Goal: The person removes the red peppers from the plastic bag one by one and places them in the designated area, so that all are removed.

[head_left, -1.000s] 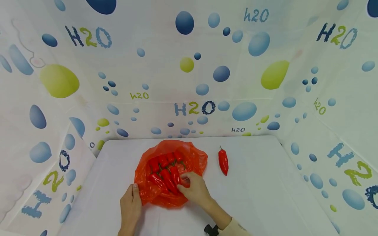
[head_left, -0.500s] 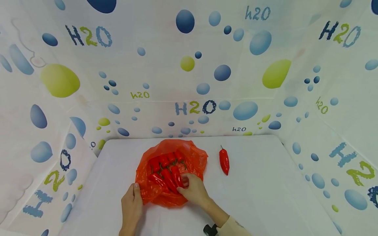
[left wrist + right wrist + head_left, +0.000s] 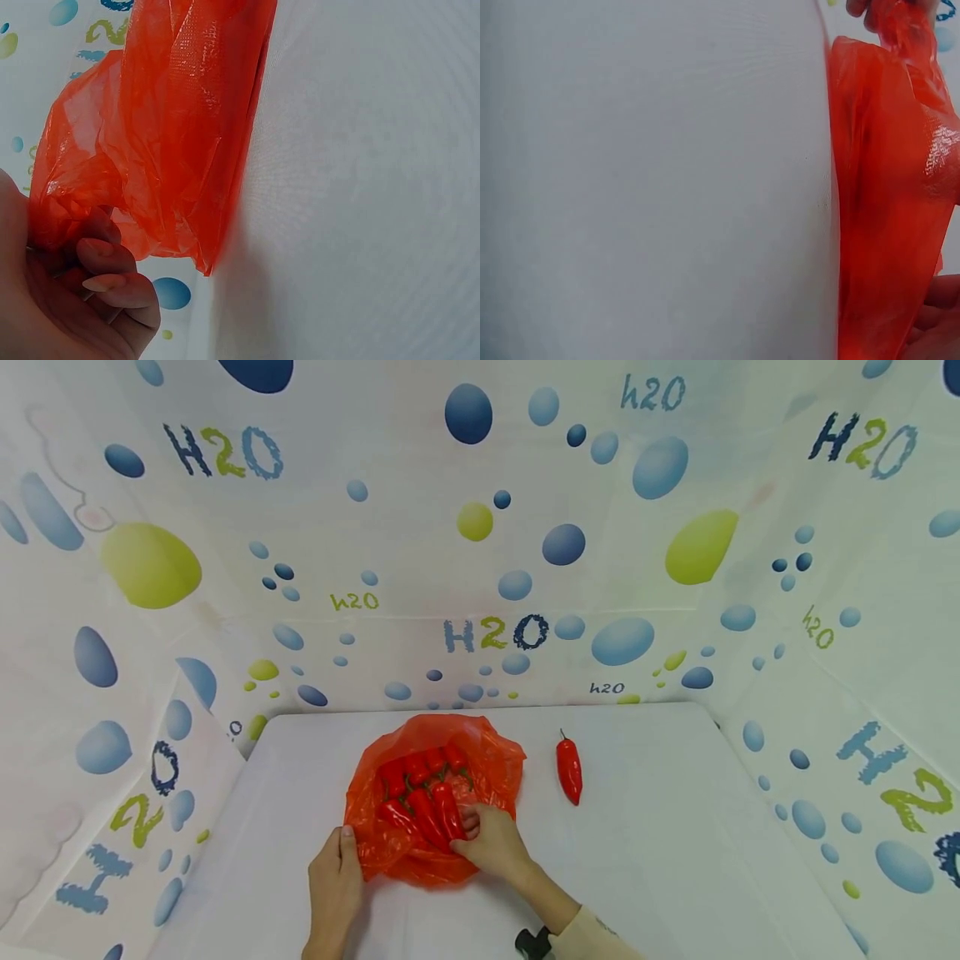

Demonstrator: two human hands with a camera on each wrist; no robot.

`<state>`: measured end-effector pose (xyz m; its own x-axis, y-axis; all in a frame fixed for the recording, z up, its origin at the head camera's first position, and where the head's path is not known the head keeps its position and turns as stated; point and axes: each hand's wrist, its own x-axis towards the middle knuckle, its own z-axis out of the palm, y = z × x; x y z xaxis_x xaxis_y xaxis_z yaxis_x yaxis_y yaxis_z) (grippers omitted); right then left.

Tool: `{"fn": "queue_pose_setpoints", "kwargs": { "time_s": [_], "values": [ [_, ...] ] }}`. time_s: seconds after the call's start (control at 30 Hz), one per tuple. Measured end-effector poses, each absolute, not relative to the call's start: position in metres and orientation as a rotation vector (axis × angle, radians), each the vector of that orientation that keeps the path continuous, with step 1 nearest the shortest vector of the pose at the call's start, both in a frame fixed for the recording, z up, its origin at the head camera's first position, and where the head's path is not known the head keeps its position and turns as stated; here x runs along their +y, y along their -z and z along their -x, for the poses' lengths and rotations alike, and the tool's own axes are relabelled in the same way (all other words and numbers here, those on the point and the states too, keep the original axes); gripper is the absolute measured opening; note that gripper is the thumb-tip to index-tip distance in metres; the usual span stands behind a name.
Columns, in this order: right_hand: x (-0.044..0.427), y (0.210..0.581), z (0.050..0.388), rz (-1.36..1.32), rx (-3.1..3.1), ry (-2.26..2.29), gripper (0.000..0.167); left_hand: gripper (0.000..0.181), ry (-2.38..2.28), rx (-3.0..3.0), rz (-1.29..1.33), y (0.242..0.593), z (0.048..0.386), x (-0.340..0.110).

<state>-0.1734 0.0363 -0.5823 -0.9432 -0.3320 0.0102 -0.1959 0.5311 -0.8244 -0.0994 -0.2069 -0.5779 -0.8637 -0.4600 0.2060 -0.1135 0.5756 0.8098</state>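
Note:
A red plastic bag (image 3: 491, 760) lies open on the white table with several red peppers (image 3: 426, 818) inside, lying in two rows. My left hand (image 3: 335, 881) grips the bag's left edge; the left wrist view shows the fingers of that hand (image 3: 90, 300) curled on the crumpled film (image 3: 180, 142). At the bag's lower right, my right hand (image 3: 495, 843) reaches inside, thumb and curled fingers around the lower part of the rightmost front pepper (image 3: 447, 810). In the right wrist view the bag (image 3: 885, 195) hides most of this hand (image 3: 937, 322).
One more red pepper (image 3: 569, 770) lies on the table (image 3: 660, 827), right of the bag, stem pointing away. A small black object (image 3: 532, 943) is beside the right sleeve at the near edge. A patterned curtain (image 3: 405, 527) surrounds the table's back and sides.
The fingers of my right hand have drawn in slightly closer beside the rightmost front pepper. My left hand keeps its grip on the bag's edge, and the bag has barely moved.

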Motion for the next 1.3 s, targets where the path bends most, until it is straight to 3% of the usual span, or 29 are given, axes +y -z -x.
{"fn": "queue_pose_setpoints", "kwargs": {
  "time_s": [0.47, 1.3],
  "values": [
    [0.034, 0.570, 0.166, 0.475, 2.773, 1.236, 0.026, 0.040, 1.192, -2.415, -0.433, 0.579, 0.099, -0.208],
    [0.045, 0.556, 0.164, 0.446, 2.749, 1.491, 0.027, 0.039, 1.201, -2.410, -0.432, 0.581, 0.100, -0.209]
  ]
}}
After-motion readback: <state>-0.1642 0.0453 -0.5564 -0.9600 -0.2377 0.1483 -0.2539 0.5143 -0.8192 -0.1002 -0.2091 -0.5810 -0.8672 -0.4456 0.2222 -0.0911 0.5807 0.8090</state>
